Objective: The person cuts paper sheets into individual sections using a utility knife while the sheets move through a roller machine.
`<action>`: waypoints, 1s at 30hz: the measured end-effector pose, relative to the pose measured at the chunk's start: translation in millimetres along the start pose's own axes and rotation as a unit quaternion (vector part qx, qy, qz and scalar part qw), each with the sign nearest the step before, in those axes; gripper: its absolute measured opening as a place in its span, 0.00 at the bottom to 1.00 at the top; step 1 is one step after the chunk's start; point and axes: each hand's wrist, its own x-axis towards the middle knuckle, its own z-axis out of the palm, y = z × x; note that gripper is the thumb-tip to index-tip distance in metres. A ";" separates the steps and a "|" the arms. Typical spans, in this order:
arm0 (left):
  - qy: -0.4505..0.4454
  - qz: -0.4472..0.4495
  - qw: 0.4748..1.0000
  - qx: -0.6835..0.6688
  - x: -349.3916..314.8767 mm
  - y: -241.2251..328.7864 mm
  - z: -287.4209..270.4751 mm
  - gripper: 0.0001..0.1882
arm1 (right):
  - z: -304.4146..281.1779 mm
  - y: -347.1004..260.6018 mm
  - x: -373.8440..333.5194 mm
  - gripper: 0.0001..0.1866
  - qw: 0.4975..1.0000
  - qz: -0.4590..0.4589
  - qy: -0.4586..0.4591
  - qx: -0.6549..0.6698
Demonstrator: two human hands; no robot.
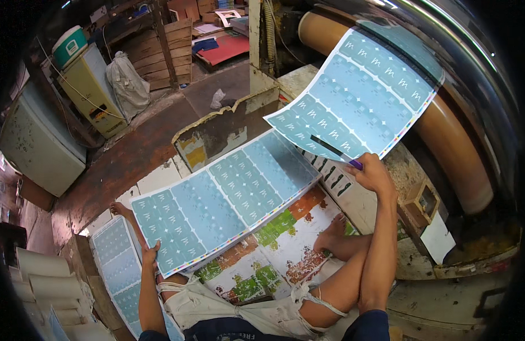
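Note:
My right hand [369, 173] is closed around the purple handle of a long flat dark-bladed tool [331, 146]. Its blade lies against the lower part of a teal and blue printed sheet [362, 85], which hangs curved from the dark roller of a machine. Below and to the left, a stack of matching printed sheets [211, 199] slopes across in front of me. My left hand [150, 253] grips the near left edge of the top sheet, thumb on the upper face; its other fingers are partly hidden.
The machine's large tan cylinder [456, 148] curves down the right side. More printed sheets [116, 250] lie at lower left. A small wooden box [420, 202] sits at right. Beneath my legs is a colour-printed surface [268, 267]. Farther back are a cabinet [92, 91] and a cooler [69, 48].

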 end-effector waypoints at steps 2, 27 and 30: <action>0.000 0.001 1.000 0.005 14.5 -8.0 -11.0 0.18 | 5.3 -18.3 -13.8 0.12 0.999 -0.015 0.018 0.026; 0.006 -0.101 0.849 0.518 -58.2 -19.0 89.0 0.93 | -28.7 -51.7 -19.5 0.21 0.992 -0.043 -0.117 0.028; 0.014 -0.071 0.852 0.519 -66.9 -10.2 85.1 0.93 | -23.1 -65.7 -18.8 0.21 0.985 -0.020 -0.167 0.025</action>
